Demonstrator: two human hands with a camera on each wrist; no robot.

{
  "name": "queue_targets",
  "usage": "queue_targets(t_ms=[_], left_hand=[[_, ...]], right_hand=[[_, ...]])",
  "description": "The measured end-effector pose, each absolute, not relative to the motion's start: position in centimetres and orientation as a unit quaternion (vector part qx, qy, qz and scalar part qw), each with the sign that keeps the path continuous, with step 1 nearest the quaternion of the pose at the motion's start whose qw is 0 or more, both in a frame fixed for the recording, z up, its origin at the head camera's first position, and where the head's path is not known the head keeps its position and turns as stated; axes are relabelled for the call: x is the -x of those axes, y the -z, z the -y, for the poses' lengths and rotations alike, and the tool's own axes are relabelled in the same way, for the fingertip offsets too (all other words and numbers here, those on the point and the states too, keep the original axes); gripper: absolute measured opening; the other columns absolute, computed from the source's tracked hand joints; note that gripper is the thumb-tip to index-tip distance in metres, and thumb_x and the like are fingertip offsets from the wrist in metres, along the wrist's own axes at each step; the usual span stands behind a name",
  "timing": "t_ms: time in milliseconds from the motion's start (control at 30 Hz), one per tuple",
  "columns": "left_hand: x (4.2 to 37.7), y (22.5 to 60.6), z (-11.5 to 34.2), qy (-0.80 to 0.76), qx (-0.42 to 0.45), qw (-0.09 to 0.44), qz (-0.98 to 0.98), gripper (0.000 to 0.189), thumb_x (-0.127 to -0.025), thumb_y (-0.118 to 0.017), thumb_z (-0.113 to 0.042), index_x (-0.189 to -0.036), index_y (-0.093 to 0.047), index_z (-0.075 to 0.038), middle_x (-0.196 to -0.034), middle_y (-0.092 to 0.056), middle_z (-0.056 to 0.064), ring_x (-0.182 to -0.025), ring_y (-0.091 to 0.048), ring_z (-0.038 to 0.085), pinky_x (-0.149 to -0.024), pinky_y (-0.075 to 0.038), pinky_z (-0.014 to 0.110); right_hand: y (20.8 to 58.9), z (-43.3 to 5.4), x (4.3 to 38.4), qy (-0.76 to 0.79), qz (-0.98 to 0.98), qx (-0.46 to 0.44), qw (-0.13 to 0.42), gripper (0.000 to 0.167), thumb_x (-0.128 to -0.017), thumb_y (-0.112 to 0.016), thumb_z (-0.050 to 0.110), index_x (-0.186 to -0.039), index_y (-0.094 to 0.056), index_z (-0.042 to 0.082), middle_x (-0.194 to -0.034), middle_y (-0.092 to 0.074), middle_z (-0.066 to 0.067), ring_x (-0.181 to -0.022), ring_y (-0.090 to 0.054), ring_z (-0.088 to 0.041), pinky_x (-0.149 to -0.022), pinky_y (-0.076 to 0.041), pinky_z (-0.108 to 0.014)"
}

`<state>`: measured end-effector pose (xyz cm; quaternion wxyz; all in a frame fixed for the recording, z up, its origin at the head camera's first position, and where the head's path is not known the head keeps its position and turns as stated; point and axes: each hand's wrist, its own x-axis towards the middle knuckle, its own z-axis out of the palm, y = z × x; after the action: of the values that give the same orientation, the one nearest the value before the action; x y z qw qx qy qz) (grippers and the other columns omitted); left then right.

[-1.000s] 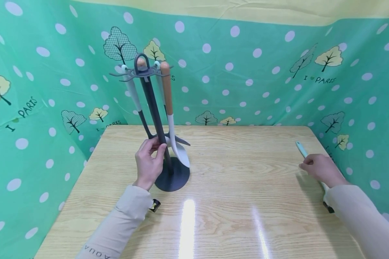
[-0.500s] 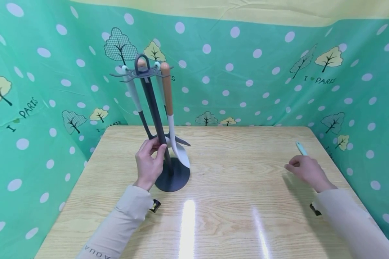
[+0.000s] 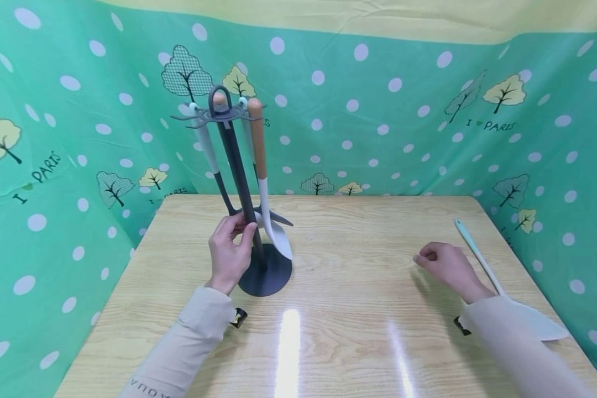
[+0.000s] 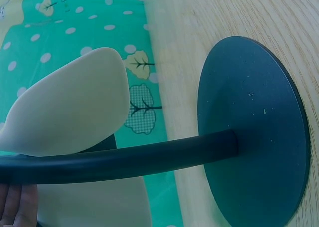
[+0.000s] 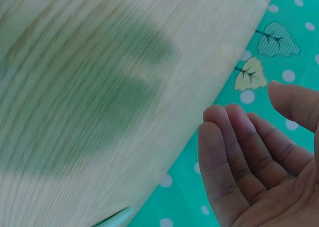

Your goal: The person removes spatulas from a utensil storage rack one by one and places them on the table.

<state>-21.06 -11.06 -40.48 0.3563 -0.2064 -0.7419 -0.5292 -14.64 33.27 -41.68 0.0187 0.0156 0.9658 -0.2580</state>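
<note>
The left hand [image 3: 229,254] holds the dark pole of a utensil stand [image 3: 236,166], thumb on the near side, fingers partly hidden behind. The right hand [image 3: 450,268] holds nothing; its fingers are loosely bent, thumb apart, over the table [image 3: 348,249]. Just beyond it lies a pale green spatula [image 3: 480,254], flat near the table's right edge, its broad head partly covered by the right sleeve [image 3: 512,342].

The stand is upright on its round base [image 3: 266,282]. A wooden-handled utensil with a white head [image 3: 261,143] hangs from its hooks, among others with grey handles and dark lower parts.

The step in hand seems to be steadying the stand with the right hand free; hanging up the spatula would call for gripping its handle and bringing its end hole to a hook.

The left sleeve [image 3: 179,337] carries letters resembling "AQUA". Repeated prints on the polka-dot cloth [image 3: 328,143] read "I PARIS", a small heart between. No brand shows on the utensils.
</note>
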Motion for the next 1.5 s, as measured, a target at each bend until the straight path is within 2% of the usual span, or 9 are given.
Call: queue_targets(t_ms=[300, 567, 867, 1267, 1500], left_hand=[[21.1, 40.5, 11.1, 0.53, 0.209, 0.356, 0.741, 0.017, -0.086, -0.069, -0.001, -0.102, -0.067, 0.004, -0.09, -0.064, 0.013, -0.081, -0.063, 0.021, -0.077, -0.054, 0.017], [21.1, 40.5, 10.9, 0.534, 0.209, 0.36, 0.736, 0.017, -0.085, -0.07, -0.001, -0.102, -0.068, 0.003, -0.089, -0.064, 0.012, -0.08, -0.063, 0.021, -0.076, -0.054, 0.018], [21.2, 40.7, 10.9, 0.531, 0.213, 0.361, 0.737, 0.019, -0.084, -0.07, 0.001, -0.103, -0.067, 0.003, -0.089, -0.064, 0.013, -0.08, -0.063, 0.023, -0.076, -0.054, 0.017], [21.3, 40.9, 10.9, 0.529, 0.213, 0.364, 0.736, 0.017, -0.085, -0.069, 0.001, -0.102, -0.068, 0.003, -0.088, -0.064, 0.012, -0.079, -0.063, 0.022, -0.075, -0.054, 0.016], [21.3, 40.8, 11.1, 0.532, 0.213, 0.363, 0.735, 0.017, -0.086, -0.069, 0.0, -0.102, -0.067, 0.004, -0.089, -0.064, 0.012, -0.079, -0.063, 0.021, -0.075, -0.055, 0.018]], right_hand=[[41.5, -30.7, 14.7, 0.277, -0.961, 0.015, -0.005, 0.023, -0.093, -0.062, 0.023, -0.101, -0.067, 0.002, -0.092, -0.067, -0.009, -0.078, -0.06, -0.02, -0.065, -0.051, -0.035], [41.8, -28.6, 15.2, 0.294, -0.955, 0.034, -0.03, 0.018, -0.093, -0.062, 0.02, -0.097, -0.068, 0.004, -0.087, -0.067, -0.006, -0.074, -0.06, -0.017, -0.063, -0.05, -0.032], [41.8, -26.4, 15.7, 0.315, -0.947, 0.039, -0.039, 0.015, -0.093, -0.063, 0.02, -0.095, -0.068, 0.006, -0.084, -0.066, -0.004, -0.07, -0.057, -0.016, -0.059, -0.049, -0.03], [41.9, -24.0, 16.6, 0.327, -0.942, 0.06, -0.038, 0.014, -0.092, -0.065, 0.02, -0.095, -0.068, 0.007, -0.084, -0.067, -0.001, -0.074, -0.06, -0.015, -0.066, -0.051, -0.031], [41.0, -22.1, 17.5, 0.336, -0.937, 0.082, -0.045, 0.014, -0.092, -0.065, 0.021, -0.094, -0.069, 0.008, -0.083, -0.067, 0.0, -0.073, -0.06, -0.013, -0.064, -0.052, -0.031]])
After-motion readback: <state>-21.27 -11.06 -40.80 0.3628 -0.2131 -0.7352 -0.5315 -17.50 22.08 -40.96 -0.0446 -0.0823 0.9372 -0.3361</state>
